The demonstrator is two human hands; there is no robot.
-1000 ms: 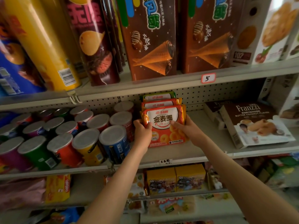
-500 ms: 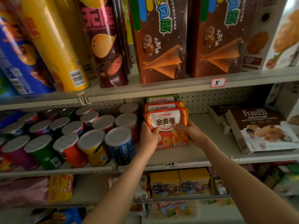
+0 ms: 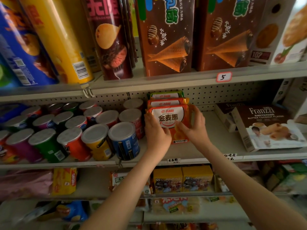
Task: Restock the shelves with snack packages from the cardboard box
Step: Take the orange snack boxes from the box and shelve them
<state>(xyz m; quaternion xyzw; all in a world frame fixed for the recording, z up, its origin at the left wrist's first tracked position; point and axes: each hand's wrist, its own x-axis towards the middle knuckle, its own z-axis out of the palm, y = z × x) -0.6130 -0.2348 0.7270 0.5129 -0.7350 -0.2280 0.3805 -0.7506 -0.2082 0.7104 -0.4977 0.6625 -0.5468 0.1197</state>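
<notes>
Step in hand: a person seats the front orange foil snack packet with a white round label (image 3: 167,119) upright on the grey metal middle shelf (image 3: 207,151).
Left hand (image 3: 155,130): fingers curled round the packet's left edge.
Right hand (image 3: 193,126): fingers spread, pinching its right edge.
Doing it well: likely press it flat against the two matching packets (image 3: 164,101) behind, base square, label forward.
Materials: crinkly, glossy foil that yields; beside it, rigid small round cans with foil lids (image 3: 98,135) and a stiff brown-and-white cardboard biscuit box (image 3: 265,127).
</notes>
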